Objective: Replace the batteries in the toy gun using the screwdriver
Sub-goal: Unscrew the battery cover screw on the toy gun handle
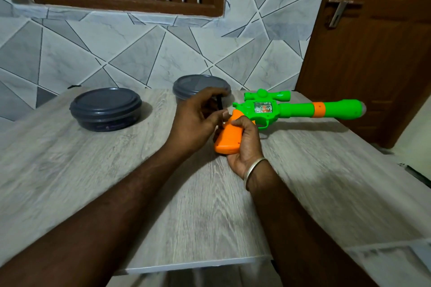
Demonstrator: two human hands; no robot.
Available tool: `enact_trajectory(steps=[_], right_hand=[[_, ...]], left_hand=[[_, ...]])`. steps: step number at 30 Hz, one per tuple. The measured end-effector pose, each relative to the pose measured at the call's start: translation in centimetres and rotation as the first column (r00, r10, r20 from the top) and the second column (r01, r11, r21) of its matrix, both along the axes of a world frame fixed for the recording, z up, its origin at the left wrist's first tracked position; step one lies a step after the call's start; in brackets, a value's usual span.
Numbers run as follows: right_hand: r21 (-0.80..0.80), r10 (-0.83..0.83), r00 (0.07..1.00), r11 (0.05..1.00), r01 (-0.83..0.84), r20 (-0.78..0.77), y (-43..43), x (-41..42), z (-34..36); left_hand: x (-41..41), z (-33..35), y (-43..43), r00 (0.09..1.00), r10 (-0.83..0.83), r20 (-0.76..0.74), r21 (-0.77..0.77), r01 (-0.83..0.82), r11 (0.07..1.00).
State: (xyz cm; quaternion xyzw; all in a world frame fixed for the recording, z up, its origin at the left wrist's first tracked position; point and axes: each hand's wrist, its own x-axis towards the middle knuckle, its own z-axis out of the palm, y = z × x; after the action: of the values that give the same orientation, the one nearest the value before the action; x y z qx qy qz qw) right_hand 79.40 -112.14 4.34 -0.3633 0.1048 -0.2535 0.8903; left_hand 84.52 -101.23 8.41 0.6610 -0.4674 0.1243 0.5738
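A green toy gun [293,109] with an orange grip and an orange band on its barrel lies above the grey wood-grain table [140,182], barrel pointing right. My right hand [245,144] is closed around the orange grip from the right side. My left hand [196,121] holds a thin black screwdriver [219,105] upright between thumb and fingers, its lower end at the grip's left side. The tip is hidden behind my fingers and the grip.
Two dark grey round lidded containers stand at the back of the table, one at the left [106,109], one [198,86] behind my left hand. A tiled wall rises behind the table. A brown door [373,53] is at the right.
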Motion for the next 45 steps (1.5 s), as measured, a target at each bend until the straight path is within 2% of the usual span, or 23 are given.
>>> enact_trajectory(steps=[4, 9, 13, 18, 22, 27, 31, 36, 41, 45], right_hand=[[-0.021, 0.023, 1.000, 1.000, -0.023, 0.003, 0.02, -0.24, 0.10], [0.013, -0.006, 1.000, 1.000, 0.006, -0.001, -0.03, 0.14, -0.12], [-0.002, 0.001, 1.000, 1.000, -0.001, -0.024, -0.22, -0.04, -0.24], [0.028, -0.012, 1.000, 1.000, 0.013, -0.028, 0.01, 0.03, -0.13], [0.020, -0.005, 1.000, 1.000, 0.006, -0.024, -0.16, 0.02, -0.19], [0.049, 0.014, 0.999, 0.999, -0.016, 0.044, -0.03, 0.06, 0.06], [0.033, 0.001, 1.000, 0.999, -0.002, 0.018, 0.08, 0.05, -0.02], [0.010, 0.030, 0.997, 0.999, -0.031, 0.068, 0.21, -0.37, 0.46], [0.009, 0.019, 0.999, 1.000, -0.019, 0.041, 0.30, -0.26, 0.39], [0.019, 0.030, 0.998, 0.999, -0.031, 0.046, 0.29, -0.31, 0.53]], left_hand=[[-0.23, -0.01, -0.12, 0.992, 0.087, 0.088, 0.006, -0.088, 0.996], [-0.10, 0.21, 0.28, 0.999, -0.050, -0.003, 0.025, 0.050, 0.998], [0.02, 0.12, 0.19, 0.996, 0.079, 0.042, -0.013, -0.079, 0.997], [0.06, 0.27, 0.55, 0.998, -0.055, -0.018, 0.017, 0.055, 0.998], [-0.03, 0.14, 0.16, 0.998, 0.026, 0.050, -0.017, -0.025, 1.000], [-0.15, 0.14, 0.16, 0.998, -0.058, 0.035, 0.023, 0.058, 0.998], [-0.12, 0.08, -0.08, 0.997, -0.008, 0.075, -0.003, 0.008, 1.000], [0.08, 0.06, 0.07, 0.996, -0.085, 0.022, 0.012, 0.085, 0.996], [0.12, 0.07, -0.02, 0.999, -0.034, 0.009, -0.011, 0.035, 0.999], [0.15, 0.23, 0.42, 0.997, -0.073, 0.037, 0.024, 0.072, 0.997]])
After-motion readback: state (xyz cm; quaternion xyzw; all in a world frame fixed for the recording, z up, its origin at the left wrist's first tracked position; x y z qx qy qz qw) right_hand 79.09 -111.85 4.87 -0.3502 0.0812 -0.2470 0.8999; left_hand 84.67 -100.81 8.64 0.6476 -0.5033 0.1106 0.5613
